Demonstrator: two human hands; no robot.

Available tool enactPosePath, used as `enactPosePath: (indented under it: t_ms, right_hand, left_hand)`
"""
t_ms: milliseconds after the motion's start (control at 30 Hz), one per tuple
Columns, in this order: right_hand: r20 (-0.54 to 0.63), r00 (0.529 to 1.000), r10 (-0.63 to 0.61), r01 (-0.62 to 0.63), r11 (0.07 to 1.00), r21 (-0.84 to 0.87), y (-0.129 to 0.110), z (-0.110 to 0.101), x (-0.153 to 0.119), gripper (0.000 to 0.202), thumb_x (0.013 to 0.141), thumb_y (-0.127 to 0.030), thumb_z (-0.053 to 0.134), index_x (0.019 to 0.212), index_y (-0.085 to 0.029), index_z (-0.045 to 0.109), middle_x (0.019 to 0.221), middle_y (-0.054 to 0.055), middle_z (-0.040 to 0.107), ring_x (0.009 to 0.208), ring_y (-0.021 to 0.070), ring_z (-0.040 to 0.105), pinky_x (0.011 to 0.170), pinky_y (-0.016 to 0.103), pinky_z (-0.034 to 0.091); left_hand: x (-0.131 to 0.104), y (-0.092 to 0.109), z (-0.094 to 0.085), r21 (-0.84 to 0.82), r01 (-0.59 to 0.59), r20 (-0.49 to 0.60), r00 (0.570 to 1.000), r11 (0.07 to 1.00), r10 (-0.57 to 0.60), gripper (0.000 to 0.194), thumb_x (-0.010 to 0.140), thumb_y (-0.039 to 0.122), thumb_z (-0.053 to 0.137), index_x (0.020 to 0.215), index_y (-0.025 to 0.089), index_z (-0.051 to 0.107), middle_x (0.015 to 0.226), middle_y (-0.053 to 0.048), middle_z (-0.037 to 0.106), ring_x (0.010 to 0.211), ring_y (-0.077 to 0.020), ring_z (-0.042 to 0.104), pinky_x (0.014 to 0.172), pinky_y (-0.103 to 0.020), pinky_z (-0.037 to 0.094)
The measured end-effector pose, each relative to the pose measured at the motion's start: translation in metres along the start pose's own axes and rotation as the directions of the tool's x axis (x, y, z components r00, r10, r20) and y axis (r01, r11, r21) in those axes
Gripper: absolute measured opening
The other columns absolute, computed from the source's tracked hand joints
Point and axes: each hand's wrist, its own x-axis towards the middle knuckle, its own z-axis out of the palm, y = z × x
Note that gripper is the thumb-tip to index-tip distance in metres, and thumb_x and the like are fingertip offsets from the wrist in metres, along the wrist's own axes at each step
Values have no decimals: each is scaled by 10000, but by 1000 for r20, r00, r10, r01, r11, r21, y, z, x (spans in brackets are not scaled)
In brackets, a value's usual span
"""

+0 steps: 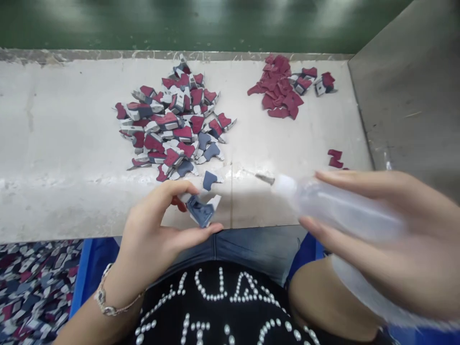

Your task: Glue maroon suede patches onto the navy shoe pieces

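Left hand [158, 230] fingers pinch one blue piece [200, 211]; right hand [395, 239] grips a bottle [334, 206]. Large pile [172, 120] awaits; small red pile [280, 88] appears finished.

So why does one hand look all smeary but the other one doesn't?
Head view: the right hand and its clear squeeze bottle are smeared by motion blur; the left hand, pinching a blue-grey piece, is sharp, as is the pile of pieces on the table.

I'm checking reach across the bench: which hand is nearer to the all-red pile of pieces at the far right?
Right. The right hand, holding a clear bottle, sits below the red pile; the left hand, holding a blue-grey piece, is farther left.
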Motion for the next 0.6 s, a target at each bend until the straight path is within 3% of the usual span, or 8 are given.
enactPosePath:
  t_ms: [100,200,333,400,467,533,600]
  right_hand:
    - [-51,998,42,-36,994,101,24,11,29,350,680,-173,872,945,-289,674,992,21,761,977,271,722,872,441,604]
    - [-1,996,84,-82,980,183,51,29,53,368,748,-213,813,1052,-266,612,1143,49,746,1086,263,702,996,473,561]
    - [117,986,120,-134,984,120,71,43,68,395,741,-284,811,1081,-254,611,1172,45,745,1090,240,707,993,418,568]
    - [132,979,152,-159,987,39,74,31,64,511,724,-335,825,1177,-257,603,1238,57,723,1157,260,677,1023,435,544]
    - [51,976,213,-207,973,-101,76,7,52,605,753,-400,804,1294,-264,570,1301,84,686,1187,295,646,1030,494,513]
    - [-143,943,301,-333,882,-335,79,-21,36,425,794,-484,747,1152,-273,657,1159,88,726,1005,316,681,909,530,531]
    - [-213,903,373,-429,785,-446,86,-42,21,350,782,-506,740,1023,-255,702,1026,107,740,855,327,673,810,548,524]
  left_hand:
    - [4,-10,3,-72,122,63,991,990,-118,335,767,318,841,927,241,557,897,7,588,799,-148,546,655,-267,468]
    - [7,-14,10,-129,195,107,977,972,-182,347,748,309,849,903,242,545,882,17,574,674,-108,488,529,-214,438]
    - [9,-12,18,-213,228,133,970,950,-203,388,698,304,886,879,233,551,902,15,585,620,-78,481,474,-172,432]
    - [10,-11,19,-256,234,148,968,938,-202,384,684,285,896,874,227,568,915,8,607,628,-80,519,486,-170,461]
    - [10,-13,19,-294,224,164,970,929,-182,356,689,244,889,882,223,591,926,-4,630,647,-91,562,515,-181,504]
    - [11,-16,19,-321,208,173,972,924,-158,334,696,209,877,891,219,606,934,-17,644,663,-103,589,530,-190,530]
    - [12,-18,21,-331,189,159,977,925,-143,330,696,196,872,892,218,607,934,-24,649,676,-110,600,518,-185,528]
